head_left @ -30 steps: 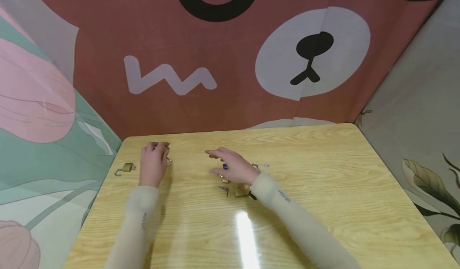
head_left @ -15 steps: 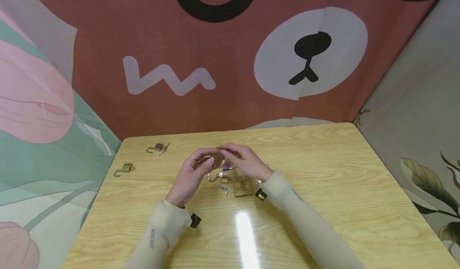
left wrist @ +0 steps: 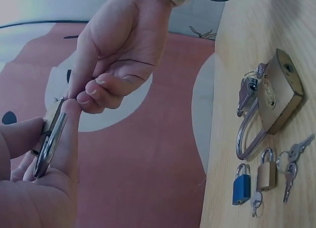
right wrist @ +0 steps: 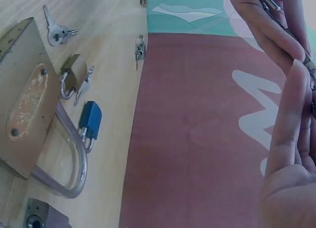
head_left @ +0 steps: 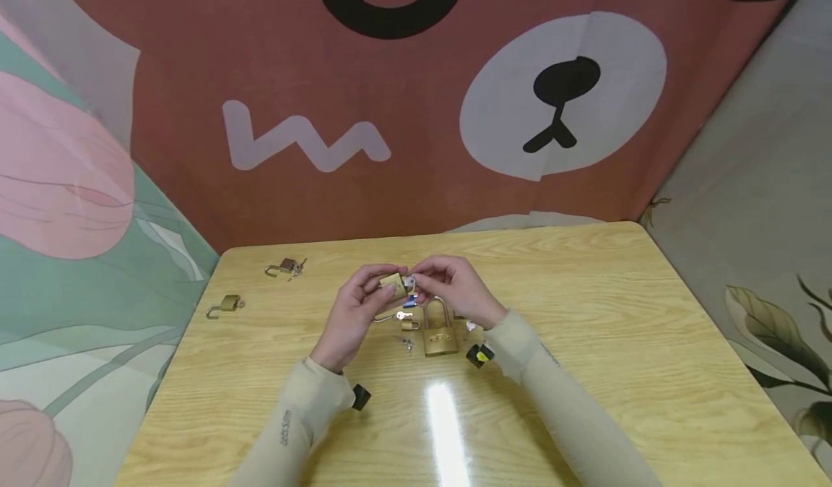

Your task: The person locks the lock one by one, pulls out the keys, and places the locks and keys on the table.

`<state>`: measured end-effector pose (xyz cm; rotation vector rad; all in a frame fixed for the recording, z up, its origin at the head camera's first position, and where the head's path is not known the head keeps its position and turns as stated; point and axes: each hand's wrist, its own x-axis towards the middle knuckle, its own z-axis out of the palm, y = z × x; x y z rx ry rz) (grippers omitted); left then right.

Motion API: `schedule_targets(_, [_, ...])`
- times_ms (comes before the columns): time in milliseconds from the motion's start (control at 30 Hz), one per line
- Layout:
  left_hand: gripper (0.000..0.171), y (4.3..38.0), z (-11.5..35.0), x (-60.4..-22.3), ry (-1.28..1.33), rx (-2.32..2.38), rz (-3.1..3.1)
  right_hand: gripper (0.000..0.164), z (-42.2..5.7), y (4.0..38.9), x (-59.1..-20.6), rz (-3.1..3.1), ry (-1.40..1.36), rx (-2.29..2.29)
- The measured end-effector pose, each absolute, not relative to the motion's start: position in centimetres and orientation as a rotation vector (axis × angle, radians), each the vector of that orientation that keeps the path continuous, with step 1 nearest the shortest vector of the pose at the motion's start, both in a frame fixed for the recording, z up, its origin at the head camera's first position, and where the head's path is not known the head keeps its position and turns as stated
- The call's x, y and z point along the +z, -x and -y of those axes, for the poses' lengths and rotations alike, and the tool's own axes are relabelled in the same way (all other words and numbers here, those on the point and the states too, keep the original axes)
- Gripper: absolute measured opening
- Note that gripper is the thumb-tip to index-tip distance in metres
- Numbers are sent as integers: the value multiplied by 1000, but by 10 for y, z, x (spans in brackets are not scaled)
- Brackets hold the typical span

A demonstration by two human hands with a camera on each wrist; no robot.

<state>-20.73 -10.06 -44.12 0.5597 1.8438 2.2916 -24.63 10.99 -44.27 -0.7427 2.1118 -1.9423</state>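
My left hand (head_left: 351,310) grips a brass padlock (head_left: 393,285) above the middle of the table, thumb on its near face. Its shackle (left wrist: 50,148) swings out over the palm in the left wrist view. From the right, my right hand (head_left: 460,290) meets it and pinches a small silver key (head_left: 409,282) at the padlock's end between thumb and forefinger. Its other fingers curl in toward the palm. Below the hands stand a large brass padlock (head_left: 440,339), a blue padlock (left wrist: 241,189) and a small brass padlock (left wrist: 266,175).
A ring of keys (left wrist: 292,164) lies by the small padlocks, and a dark purplish padlock (right wrist: 47,215) sits beside the large one. On the table's left side are two opened padlocks, one brass (head_left: 230,303), one brown (head_left: 287,264) with keys. A printed cloth hangs behind.
My left hand has come from the table's left side to the middle, bringing the brass padlock. My right hand, reaching with spread fingers before, now pinches the key; the padlock has turned slightly.
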Motion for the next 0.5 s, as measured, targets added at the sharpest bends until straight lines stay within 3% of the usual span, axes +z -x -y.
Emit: schedule_targets(500, [31,209,98,-445,-485,2266,-1909,23,-118,248,-451,-2013,768,-1980])
